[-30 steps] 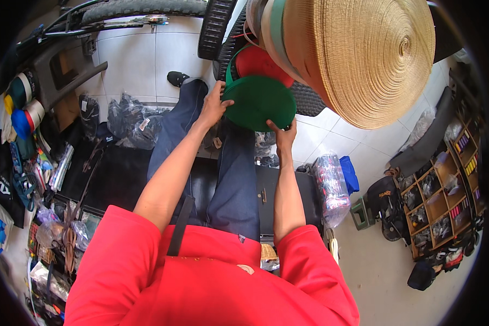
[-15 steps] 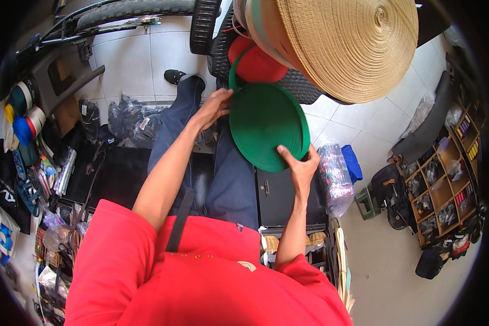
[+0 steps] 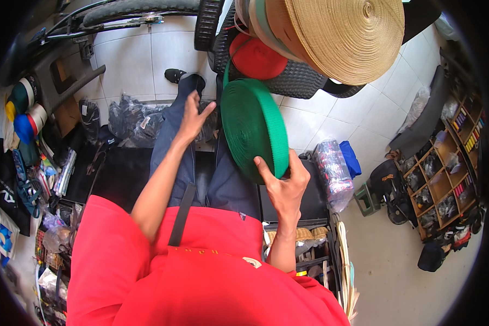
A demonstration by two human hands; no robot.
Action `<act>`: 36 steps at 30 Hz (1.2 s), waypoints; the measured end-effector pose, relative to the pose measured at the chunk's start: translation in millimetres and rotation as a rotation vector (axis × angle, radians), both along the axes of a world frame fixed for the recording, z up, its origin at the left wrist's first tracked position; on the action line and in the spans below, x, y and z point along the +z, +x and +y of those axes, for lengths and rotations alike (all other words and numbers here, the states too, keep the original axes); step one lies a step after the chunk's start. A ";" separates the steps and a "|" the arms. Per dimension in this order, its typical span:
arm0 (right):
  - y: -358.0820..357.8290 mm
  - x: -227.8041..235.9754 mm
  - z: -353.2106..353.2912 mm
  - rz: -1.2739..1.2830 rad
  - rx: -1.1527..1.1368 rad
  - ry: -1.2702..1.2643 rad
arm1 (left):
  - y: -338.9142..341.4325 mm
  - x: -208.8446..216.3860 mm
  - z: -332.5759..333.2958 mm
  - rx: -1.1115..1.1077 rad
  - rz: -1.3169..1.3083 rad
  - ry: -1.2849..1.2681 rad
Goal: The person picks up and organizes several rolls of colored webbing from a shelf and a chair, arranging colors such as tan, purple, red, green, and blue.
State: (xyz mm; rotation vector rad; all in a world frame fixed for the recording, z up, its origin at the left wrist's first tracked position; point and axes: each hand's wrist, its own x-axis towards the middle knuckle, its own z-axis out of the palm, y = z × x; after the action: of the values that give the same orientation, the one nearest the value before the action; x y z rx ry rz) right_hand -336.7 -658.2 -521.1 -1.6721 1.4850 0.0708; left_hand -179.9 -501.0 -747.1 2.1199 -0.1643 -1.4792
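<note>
Tiled floor (image 3: 126, 62) beyond fore-and-aft green roll (image 3: 255, 130), rim (image 3: 274, 127) rightward

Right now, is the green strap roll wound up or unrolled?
Mostly wound: the green roll shows tight coils in the right hand, one strip leading off.

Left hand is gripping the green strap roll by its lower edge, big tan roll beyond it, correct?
Not quite: in the head view, the right hand grips the green strap roll by its lower edge; the left hand is clear of it. The big tan roll is beyond, as you say.
</note>
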 end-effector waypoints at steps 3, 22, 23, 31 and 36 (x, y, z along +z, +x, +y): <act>15.9 13.9 -11.0 -0.083 0.179 -0.045 | 66.7 97.8 -50.6 -0.376 -0.293 -0.583; 46.8 18.8 -30.9 -0.716 0.344 -0.107 | 147.1 263.3 -73.2 -0.537 -0.148 -0.862; 53.3 19.6 -29.1 -0.768 0.324 -0.128 | 150.8 274.1 -69.5 -0.487 -0.101 -0.789; 134.6 87.0 -22.2 -0.931 0.289 -0.164 | 175.0 348.7 -18.2 0.109 -0.014 -0.553; 201.2 173.1 -13.9 -0.991 0.442 -0.075 | 208.0 422.5 25.8 0.111 -0.184 -0.680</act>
State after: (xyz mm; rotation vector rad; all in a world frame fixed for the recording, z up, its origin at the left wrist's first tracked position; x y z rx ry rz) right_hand -135.5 -672.0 -348.0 -1.6741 0.3780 -0.5093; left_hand 28.1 -475.2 -324.6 1.6631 -0.5264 -0.9716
